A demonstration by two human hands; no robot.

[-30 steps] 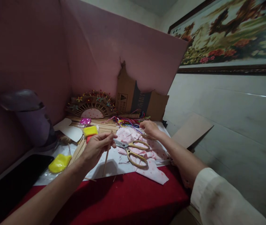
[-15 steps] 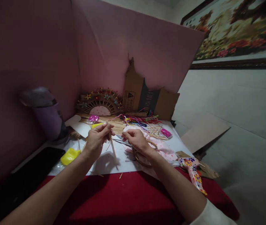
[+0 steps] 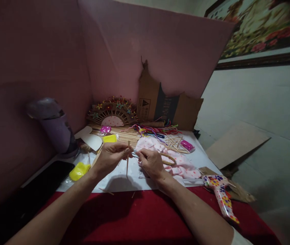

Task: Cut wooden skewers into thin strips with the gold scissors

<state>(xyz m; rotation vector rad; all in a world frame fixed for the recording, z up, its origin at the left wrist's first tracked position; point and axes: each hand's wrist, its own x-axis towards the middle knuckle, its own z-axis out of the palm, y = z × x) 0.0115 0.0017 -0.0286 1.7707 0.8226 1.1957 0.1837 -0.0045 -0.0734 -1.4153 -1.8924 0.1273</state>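
Observation:
My left hand (image 3: pixel 109 158) is closed in a pinch on a few thin wooden sticks (image 3: pixel 127 163), which stand nearly upright above the white sheet (image 3: pixel 118 183). Close by on the right, my right hand (image 3: pixel 151 163) has its thumb and fingers pressed together almost against the left fingertips. A small pale bit shows between the two hands, too small to name. Behind the right hand lie scissors with a gold-coloured handle (image 3: pixel 170 159), partly hidden by it, on pink dotted cloth (image 3: pixel 186 166).
A decorated stick fan (image 3: pixel 111 112) and torn cardboard (image 3: pixel 147 98) stand at the back. Colourful pipe cleaners (image 3: pixel 170 130) lie before them. A floral glue gun (image 3: pixel 223 195) rests at right; yellow clay (image 3: pixel 80 171), a dark phone (image 3: pixel 55 170) and a purple tumbler (image 3: pixel 55 131) are at left.
My hands have come together, the right fingertips now almost meeting the left. The sticks have turned more upright. The whole view has shifted slightly.

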